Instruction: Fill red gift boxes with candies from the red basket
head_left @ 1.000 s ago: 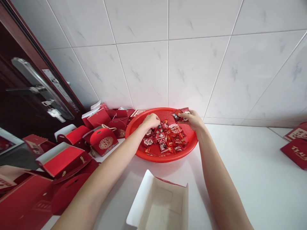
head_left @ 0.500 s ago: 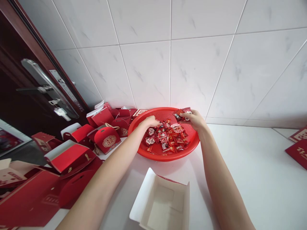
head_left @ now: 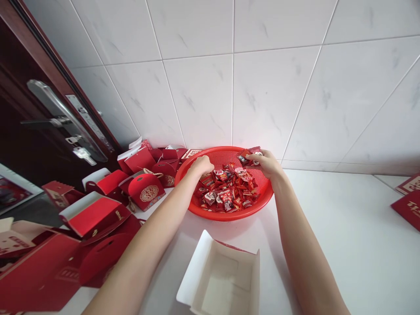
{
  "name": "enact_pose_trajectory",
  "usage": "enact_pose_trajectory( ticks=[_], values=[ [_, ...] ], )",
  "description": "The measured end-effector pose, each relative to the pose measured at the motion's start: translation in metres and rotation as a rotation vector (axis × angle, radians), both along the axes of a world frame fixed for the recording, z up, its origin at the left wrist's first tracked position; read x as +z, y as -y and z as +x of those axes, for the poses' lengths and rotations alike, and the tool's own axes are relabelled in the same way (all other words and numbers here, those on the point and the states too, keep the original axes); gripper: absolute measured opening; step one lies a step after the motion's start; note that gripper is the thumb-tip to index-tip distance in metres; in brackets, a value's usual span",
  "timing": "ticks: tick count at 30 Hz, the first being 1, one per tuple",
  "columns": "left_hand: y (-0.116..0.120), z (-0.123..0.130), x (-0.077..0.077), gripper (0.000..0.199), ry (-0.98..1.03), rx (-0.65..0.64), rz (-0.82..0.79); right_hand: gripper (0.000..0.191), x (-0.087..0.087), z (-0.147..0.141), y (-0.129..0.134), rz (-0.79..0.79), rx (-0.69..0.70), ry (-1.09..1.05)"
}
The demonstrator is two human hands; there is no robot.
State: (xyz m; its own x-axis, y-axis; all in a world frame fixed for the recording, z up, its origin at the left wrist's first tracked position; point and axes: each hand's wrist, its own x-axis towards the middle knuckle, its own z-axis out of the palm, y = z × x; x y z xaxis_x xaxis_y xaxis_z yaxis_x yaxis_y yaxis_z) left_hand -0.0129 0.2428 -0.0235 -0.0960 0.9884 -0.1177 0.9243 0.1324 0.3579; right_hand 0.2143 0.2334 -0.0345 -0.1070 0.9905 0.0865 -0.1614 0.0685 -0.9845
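Note:
A red plastic basket [head_left: 226, 215] with a perforated wall holds a pile of wrapped candies [head_left: 226, 188], mostly red with white and gold print. My left hand [head_left: 201, 166] is closed over the pile at the basket's left side, its fingers curled downward; what they hold, if anything, is hidden. Over the back right rim, my right hand [head_left: 268, 164] pinches a few wrapped candies [head_left: 252, 155] between thumb and fingers. In front of the basket stands an open box [head_left: 226, 280] with a pale interior, a white flap folded out on its left.
Several red gift boxes [head_left: 147, 192] crowd the left of the white table [head_left: 341, 227], some with flaps up. More red printed card [head_left: 408, 205] lies at the right edge. A tiled wall [head_left: 200, 100] rises behind; a dark door with a metal handle [head_left: 65, 118] is at left.
My left hand has lifted slightly and drawn left, its fingers now curled under. The candies beneath it have shifted about. My right hand stays in place with its candies.

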Motion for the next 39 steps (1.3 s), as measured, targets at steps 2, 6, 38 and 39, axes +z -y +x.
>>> enact_pose_trajectory(
  ticks=[2, 6, 38, 39],
  values=[
    [0.002, -0.001, 0.001, 0.015, -0.095, 0.057, -0.051, 0.008, 0.000, 0.000, 0.000, -0.003, 0.001, -0.002],
    [0.007, 0.004, 0.006, 0.021, -0.183, 0.052, -0.155, 0.008, -0.001, 0.000, 0.000, -0.006, 0.002, -0.006],
    [-0.002, 0.014, -0.015, 0.006, 0.150, -0.055, -0.280, 0.011, -0.002, 0.001, -0.001, -0.009, 0.038, -0.020],
    [-0.002, 0.014, -0.015, 0.004, 0.148, -0.053, -0.258, 0.011, -0.002, 0.001, -0.001, -0.010, 0.037, -0.020]
  ],
)
